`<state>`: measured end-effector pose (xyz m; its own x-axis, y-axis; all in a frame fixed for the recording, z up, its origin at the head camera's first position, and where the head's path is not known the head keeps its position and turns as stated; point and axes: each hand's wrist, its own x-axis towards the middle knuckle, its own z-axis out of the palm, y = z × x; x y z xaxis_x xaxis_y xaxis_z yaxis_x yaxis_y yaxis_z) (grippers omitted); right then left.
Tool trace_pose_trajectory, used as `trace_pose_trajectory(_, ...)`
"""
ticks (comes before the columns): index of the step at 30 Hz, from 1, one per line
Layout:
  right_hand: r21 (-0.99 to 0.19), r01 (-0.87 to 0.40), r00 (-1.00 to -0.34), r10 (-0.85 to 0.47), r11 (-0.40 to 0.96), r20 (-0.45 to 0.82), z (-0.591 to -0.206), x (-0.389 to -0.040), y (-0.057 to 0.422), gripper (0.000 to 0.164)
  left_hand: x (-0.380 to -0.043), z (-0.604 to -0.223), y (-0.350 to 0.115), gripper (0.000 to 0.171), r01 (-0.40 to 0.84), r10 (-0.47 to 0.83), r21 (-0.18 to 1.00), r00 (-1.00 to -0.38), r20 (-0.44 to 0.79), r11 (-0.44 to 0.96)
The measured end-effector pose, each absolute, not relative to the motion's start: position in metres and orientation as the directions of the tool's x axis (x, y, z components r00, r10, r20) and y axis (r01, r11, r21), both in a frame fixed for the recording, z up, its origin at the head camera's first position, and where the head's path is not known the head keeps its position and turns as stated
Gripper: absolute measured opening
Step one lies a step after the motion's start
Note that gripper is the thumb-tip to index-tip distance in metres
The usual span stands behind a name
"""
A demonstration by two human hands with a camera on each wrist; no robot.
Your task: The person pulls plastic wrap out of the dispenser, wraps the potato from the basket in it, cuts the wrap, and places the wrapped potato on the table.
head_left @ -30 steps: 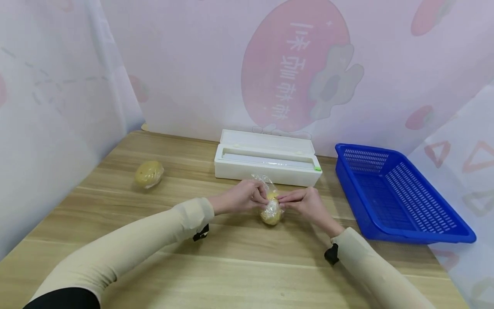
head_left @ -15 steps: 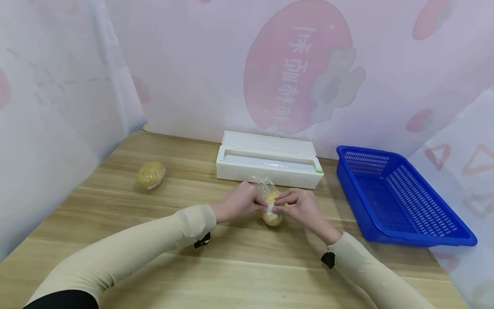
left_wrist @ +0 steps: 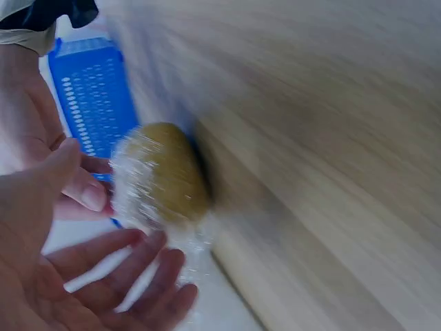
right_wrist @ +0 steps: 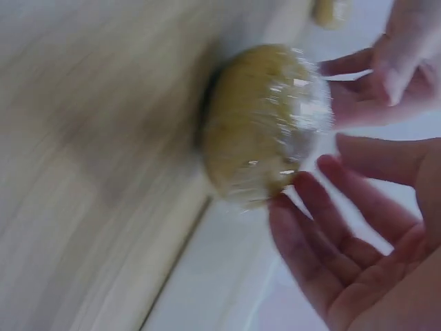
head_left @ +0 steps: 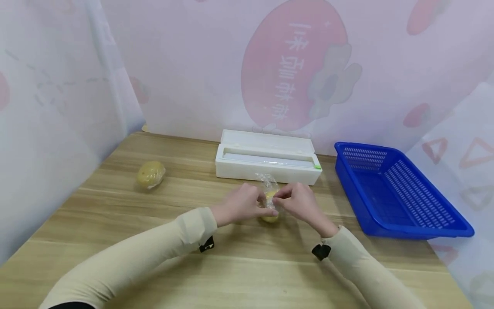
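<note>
A potato (head_left: 269,218) covered in crinkled plastic wrap (head_left: 269,182) rests on the table in front of the white box. My left hand (head_left: 245,203) is at its left side; in the left wrist view the fingers are spread and loosely bent, with fingertips (left_wrist: 157,240) at the wrap's edge. From the right, my right hand (head_left: 300,205) reaches in. The right wrist view shows its fingertips (right_wrist: 281,200) touching the wrapped potato (right_wrist: 238,127), while the thumb stands off it. A loose end of wrap sticks up beyond the potato toward the box.
A white plastic-wrap dispenser box (head_left: 266,169) stands behind the hands, its lid up and a roll inside. At the right is a blue perforated basket (head_left: 380,227). Another wrapped potato (head_left: 151,174) lies at the left on the wooden table (head_left: 247,279). Printed curtains hang behind.
The left hand's thumb has moved forward across the near part of the potato, covering more of it. My right hand has shifted slightly left, away from its earlier pinch at the wrap.
</note>
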<state>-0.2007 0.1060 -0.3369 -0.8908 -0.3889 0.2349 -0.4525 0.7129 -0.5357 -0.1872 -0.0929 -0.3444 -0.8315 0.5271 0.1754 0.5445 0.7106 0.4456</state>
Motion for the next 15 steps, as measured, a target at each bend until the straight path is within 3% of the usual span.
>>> trace_pose_trajectory(6, -0.569, -0.438, -0.893, -0.408, 0.696, 0.189, -0.323, -0.192, 0.106, 0.009, -0.185, -0.339, -0.086, 0.041, 0.469, 0.463, 0.442, -0.877, 0.128, 0.765)
trace_pose_trajectory(9, -0.567, -0.515, -0.849, -0.473, 0.643, 0.235, -0.315, -0.195, 0.108, 0.01, -0.187, -0.34, -0.086, 0.033, 0.467, 0.47, 0.458, -0.875, 0.116, 0.757)
trace_pose_trajectory(15, -0.537, -0.633, -0.757, -0.592, 0.558, 0.277, -0.308, -0.215, 0.123, 0.008, -0.187, -0.345, -0.086, 0.036, 0.497, 0.503, 0.472, -0.855, 0.124, 0.728)
